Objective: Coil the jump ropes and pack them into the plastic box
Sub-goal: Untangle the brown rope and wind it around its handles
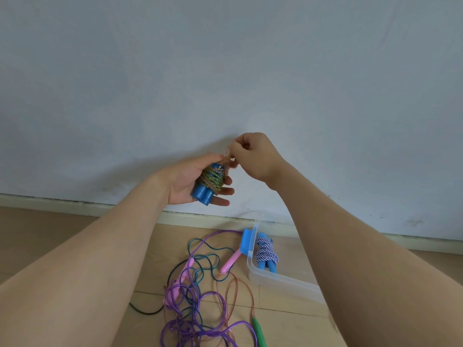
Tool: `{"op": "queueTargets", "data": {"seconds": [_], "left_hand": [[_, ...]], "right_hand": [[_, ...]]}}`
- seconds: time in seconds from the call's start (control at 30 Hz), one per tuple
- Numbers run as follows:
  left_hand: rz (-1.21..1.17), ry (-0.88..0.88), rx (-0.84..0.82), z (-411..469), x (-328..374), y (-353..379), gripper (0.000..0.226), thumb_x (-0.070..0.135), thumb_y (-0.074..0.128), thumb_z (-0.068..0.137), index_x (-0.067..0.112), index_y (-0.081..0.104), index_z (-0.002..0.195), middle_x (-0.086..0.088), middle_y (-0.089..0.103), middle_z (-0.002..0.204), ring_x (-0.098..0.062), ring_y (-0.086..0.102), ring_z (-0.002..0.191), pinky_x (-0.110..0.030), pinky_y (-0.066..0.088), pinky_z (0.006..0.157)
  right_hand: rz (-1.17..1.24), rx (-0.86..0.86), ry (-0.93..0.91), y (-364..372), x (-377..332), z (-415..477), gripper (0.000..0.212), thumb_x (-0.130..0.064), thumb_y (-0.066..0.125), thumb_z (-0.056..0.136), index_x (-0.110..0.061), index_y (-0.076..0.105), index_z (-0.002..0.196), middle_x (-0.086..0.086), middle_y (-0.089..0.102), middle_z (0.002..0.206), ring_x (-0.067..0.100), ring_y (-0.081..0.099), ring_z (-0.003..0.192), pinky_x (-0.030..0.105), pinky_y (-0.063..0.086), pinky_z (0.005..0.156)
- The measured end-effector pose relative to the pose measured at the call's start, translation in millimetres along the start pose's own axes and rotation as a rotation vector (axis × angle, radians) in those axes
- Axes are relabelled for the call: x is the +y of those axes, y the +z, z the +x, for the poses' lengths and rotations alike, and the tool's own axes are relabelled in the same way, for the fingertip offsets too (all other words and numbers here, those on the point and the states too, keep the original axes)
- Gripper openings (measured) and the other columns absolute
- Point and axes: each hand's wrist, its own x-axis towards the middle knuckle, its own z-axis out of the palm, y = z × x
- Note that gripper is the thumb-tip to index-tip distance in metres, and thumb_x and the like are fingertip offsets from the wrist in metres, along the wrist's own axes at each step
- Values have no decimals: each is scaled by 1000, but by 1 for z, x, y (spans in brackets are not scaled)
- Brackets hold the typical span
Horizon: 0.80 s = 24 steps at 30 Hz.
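1. Fingers and thumb of my left grip [185,182] curl round the coiled rope [213,180], its blue handles [203,195] pointing down.
2. Loose ropes [198,309] lie tangled on the floor [75,226] below.
3. My right grip [253,154] pinches the coil's free end [226,155].
4. A blue-white rope [264,254] sits bundled inside the plastic box [288,281].

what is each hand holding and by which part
The left hand holds the coiled jump rope round its wrapped middle; the right hand pinches the rope's loose end above it.
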Motion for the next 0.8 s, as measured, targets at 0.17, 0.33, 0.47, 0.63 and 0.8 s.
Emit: {"op": "queueTargets", "data": {"seconds": [0.17, 0.33, 0.47, 0.63, 0.8], "left_hand": [[100, 63, 61, 3, 8, 4, 35, 47, 52, 105, 16, 67, 113, -7, 66, 88, -19, 63, 76, -31, 54, 56], [127, 60, 95, 5, 9, 5, 33, 43, 52, 105, 13, 65, 106, -9, 68, 88, -18, 59, 68, -25, 41, 44], [188, 13, 80, 2, 8, 3, 35, 44, 52, 106, 11, 65, 112, -12, 74, 99, -18, 59, 69, -24, 42, 44], [233, -118, 33, 1, 1, 5, 37, 46, 53, 106, 12, 62, 114, -15, 74, 101, -18, 53, 61, -21, 37, 39], [262, -122, 103, 7, 2, 14, 30, 41, 53, 105, 13, 60, 112, -9, 64, 81, -18, 51, 58, -22, 34, 40]], "right_hand": [[241, 48, 13, 0, -2, -2, 13, -4, 59, 95, 1, 66, 104, 6, 70, 75, 9, 61, 58, 24, 48, 57], [363, -94, 70, -7, -1, -4, 24, -3, 68, 94, -5, 63, 118, 14, 68, 90, 20, 64, 75, 31, 51, 70], [348, -166, 20, -14, 10, -6, 28, 4, 77, 89, -2, 67, 115, 8, 67, 87, 19, 65, 80, 27, 54, 74], [92, -32, -87, -21, 21, -2, 20, 4, 76, 86, -10, 67, 97, 8, 69, 85, 20, 65, 75, 37, 56, 74], [-420, 25, -272, -9, 13, -1, 32, 4, 55, 96, -15, 71, 115, 2, 63, 99, 14, 58, 87, 19, 43, 69]]}}
